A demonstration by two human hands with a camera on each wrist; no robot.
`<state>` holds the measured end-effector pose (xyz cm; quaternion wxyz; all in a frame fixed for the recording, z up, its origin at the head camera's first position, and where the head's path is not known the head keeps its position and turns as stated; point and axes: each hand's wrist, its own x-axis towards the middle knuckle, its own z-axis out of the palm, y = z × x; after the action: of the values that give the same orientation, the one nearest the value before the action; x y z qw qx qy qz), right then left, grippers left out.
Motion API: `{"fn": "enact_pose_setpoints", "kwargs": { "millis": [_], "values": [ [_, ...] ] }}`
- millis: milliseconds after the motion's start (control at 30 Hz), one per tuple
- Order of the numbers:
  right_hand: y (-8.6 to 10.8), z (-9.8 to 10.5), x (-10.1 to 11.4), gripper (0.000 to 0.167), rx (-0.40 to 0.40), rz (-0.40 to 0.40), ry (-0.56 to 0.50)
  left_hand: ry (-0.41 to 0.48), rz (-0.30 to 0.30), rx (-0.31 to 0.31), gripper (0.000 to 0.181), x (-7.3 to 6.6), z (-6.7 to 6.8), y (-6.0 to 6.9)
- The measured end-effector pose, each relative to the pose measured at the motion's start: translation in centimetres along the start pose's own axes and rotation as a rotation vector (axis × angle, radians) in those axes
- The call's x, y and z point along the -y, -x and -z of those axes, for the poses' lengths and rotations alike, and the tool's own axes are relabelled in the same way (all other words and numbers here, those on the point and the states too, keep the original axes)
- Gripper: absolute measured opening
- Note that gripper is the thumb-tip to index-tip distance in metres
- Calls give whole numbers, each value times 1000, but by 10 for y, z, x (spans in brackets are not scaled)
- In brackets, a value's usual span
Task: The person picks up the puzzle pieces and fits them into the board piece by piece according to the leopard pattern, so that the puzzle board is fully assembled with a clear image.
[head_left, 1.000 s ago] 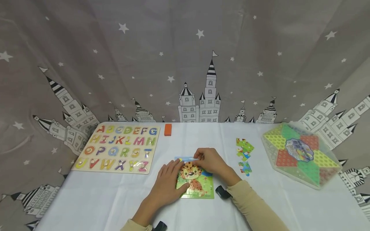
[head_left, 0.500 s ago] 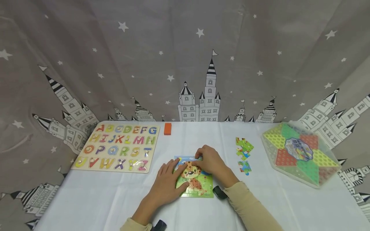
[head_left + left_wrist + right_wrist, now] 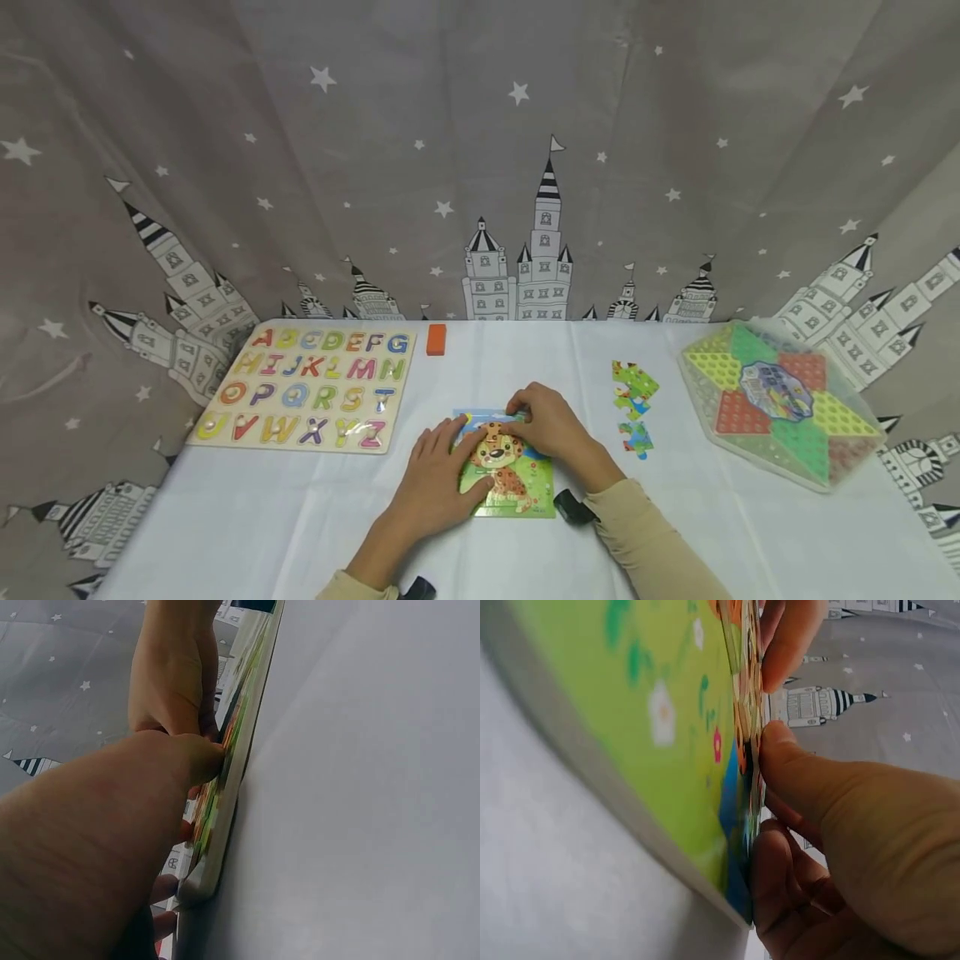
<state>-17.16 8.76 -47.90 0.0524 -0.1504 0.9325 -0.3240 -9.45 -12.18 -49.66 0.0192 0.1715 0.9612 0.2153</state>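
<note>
A small jigsaw puzzle (image 3: 510, 487) of a spotted cub on green grass lies flat in its tray, seen in the head view. My left hand (image 3: 433, 479) rests along its left side, fingers spread, thumb on the picture. At the top edge my right hand (image 3: 551, 425) has its thumb and curled fingers on a puzzle piece, mostly hidden under them. The right wrist view shows the right thumb (image 3: 787, 754) against the picture and the fingers bent beside it. In the left wrist view the tray's pale edge (image 3: 238, 761) lies on the white cloth.
Loose jigsaw pieces (image 3: 636, 382) lie right of the puzzle. Further right is a clear hexagonal box (image 3: 798, 454) with coloured triangles. A wooden alphabet board (image 3: 300, 375) sits at the left, with an orange block (image 3: 436, 340) near the back edge. A grey castle-print curtain (image 3: 375, 167) hangs behind.
The light blue piece that stood tilted at the puzzle's top edge under my right hand now lies down flat. My right hand shifted slightly; my left hand stayed nearly still.
</note>
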Motion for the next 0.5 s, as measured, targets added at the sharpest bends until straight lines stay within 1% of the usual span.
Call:
{"fn": "enact_pose_setpoints", "kwargs": {
  "millis": [200,333,500],
  "values": [
    [-1,-2,0,20,0,10,22,2,15,-4,66,-2,1,0],
    [-1,-1,1,21,5,14,25,12,7,19,67,1,2,0],
    [1,1,2,20,15,24,47,53,-5,58,69,4,7,-1]
  ]
}}
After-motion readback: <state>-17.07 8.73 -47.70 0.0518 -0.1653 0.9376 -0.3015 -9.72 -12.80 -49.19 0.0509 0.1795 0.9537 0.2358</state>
